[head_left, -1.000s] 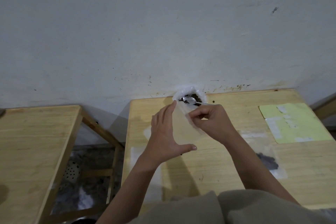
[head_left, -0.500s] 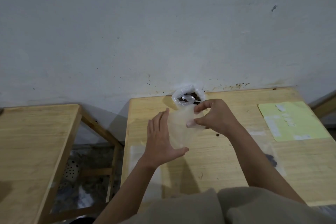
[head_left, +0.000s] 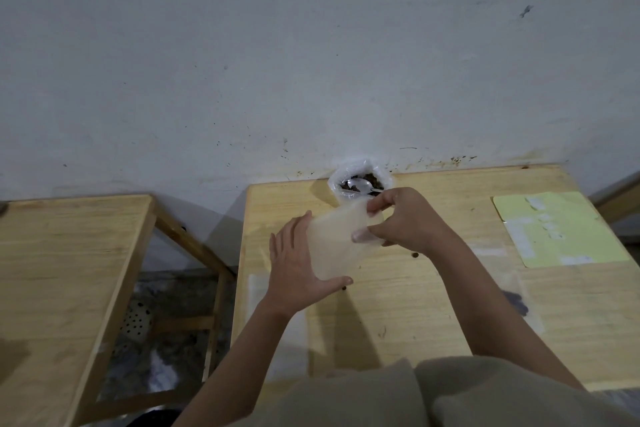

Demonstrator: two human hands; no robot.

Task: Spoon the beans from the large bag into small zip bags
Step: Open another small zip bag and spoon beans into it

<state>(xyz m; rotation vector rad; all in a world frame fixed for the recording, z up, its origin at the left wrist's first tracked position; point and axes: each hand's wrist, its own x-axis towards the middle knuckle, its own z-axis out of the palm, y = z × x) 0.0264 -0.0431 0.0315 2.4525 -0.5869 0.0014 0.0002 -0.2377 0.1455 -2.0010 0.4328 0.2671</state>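
Note:
The large bag (head_left: 336, 180) of dark beans stands open at the table's far edge against the wall, with a metal spoon (head_left: 360, 184) resting in it. In front of it I hold an empty, clear small zip bag (head_left: 334, 246) above the table. My left hand (head_left: 294, 270) cradles its left side and bottom, thumb underneath. My right hand (head_left: 405, 218) pinches its top right edge with fingertips. A filled small zip bag (head_left: 519, 302) with dark beans lies flat to the right, partly hidden by my right forearm.
A yellow-green sheet (head_left: 557, 229) with white labels lies at the table's right. More flat clear bags (head_left: 273, 326) lie under my left forearm. Two loose beans (head_left: 414, 255) sit on the wooden table (head_left: 415, 305). A second wooden table (head_left: 62, 270) stands to the left across a gap.
Both hands have drawn the small zip bag back toward me, away from the large bag's mouth. My right hand shifted its pinch along the bag's top edge.

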